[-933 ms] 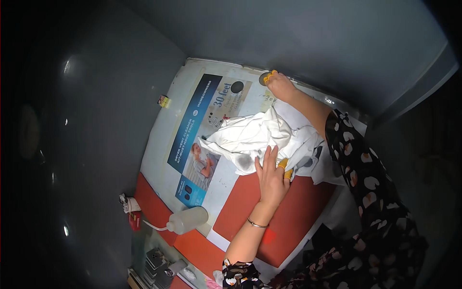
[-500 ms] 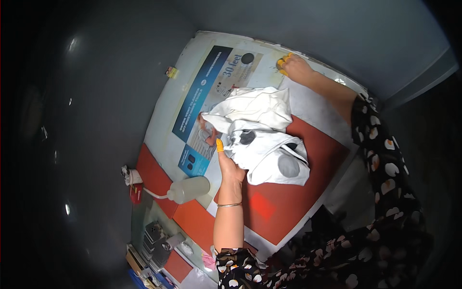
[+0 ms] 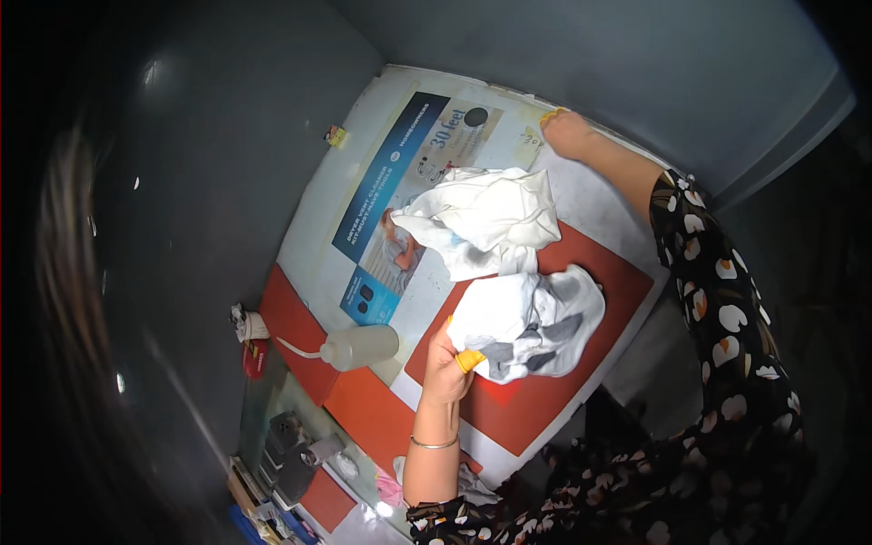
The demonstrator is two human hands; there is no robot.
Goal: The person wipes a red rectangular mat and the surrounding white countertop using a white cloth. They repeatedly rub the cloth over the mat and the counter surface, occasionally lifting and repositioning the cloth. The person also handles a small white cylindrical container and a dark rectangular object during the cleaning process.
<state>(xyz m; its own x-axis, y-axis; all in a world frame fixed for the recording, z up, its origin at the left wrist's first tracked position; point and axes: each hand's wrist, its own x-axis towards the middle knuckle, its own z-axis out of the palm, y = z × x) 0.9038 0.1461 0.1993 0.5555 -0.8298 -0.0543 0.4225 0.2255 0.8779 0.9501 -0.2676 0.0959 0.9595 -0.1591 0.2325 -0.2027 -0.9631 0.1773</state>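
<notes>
My left hand [image 3: 445,368], with yellow finger covers, grips the left edge of a white cloth with grey patches [image 3: 545,350]. That cloth is bunched up over the red mat [image 3: 527,418]. Just beyond it lies a second crumpled white cloth [image 3: 495,204], partly over a printed blue poster [image 3: 372,204]. Far off at the table's back right edge, my right hand [image 3: 570,136] is closed, its yellow-covered fingertips turned away. Whatever those fingers hold, if anything, is hidden.
A translucent squeeze bottle [image 3: 363,348] with a bent spout lies left of my left hand. Farther left are a red object [image 3: 255,358] and a white cup-like container [image 3: 247,322]. Dark boxes [image 3: 289,463] sit lower left. Grey walls [image 3: 581,45] border the table.
My left hand has gone from lying beside the patched cloth to gripping it, turning it over and drawing it nearer, away from the other cloth. My right hand has shifted slightly right along the edge.
</notes>
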